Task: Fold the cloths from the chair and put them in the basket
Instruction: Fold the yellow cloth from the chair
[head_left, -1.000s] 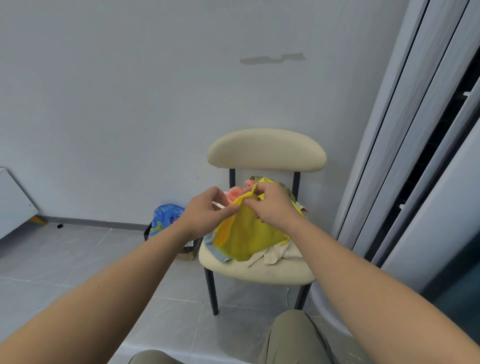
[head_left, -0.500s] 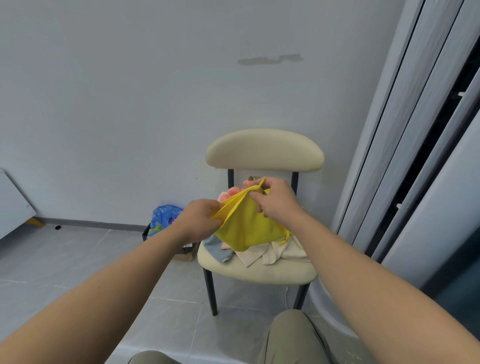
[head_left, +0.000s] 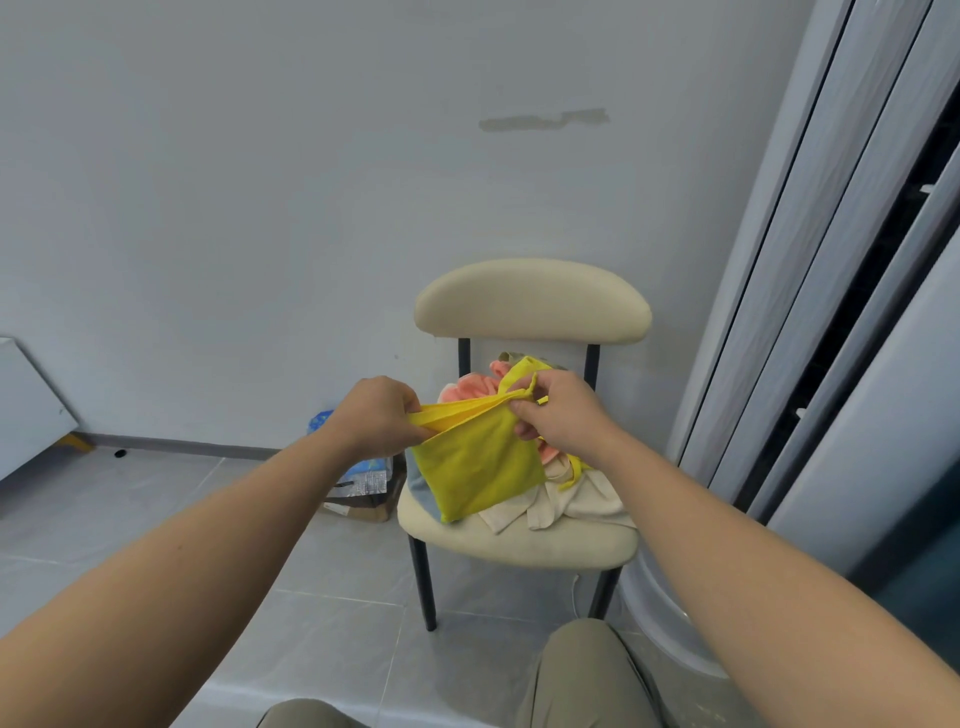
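Left hand (head_left: 376, 415): pinches yellow cloth (head_left: 478, 462) at its left top edge | Right hand (head_left: 558, 410): pinches right top corner | Cloth: top edge taut between hands, body hanging below, above chair (head_left: 530, 545) seat and cloth pile (head_left: 571, 499)

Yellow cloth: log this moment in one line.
step: folding | left hand: grips yellow cloth | right hand: pinches top edge | chair: other cloths piled on seat

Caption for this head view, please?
Left hand and right hand hold a yellow cloth over the pile on the chair.
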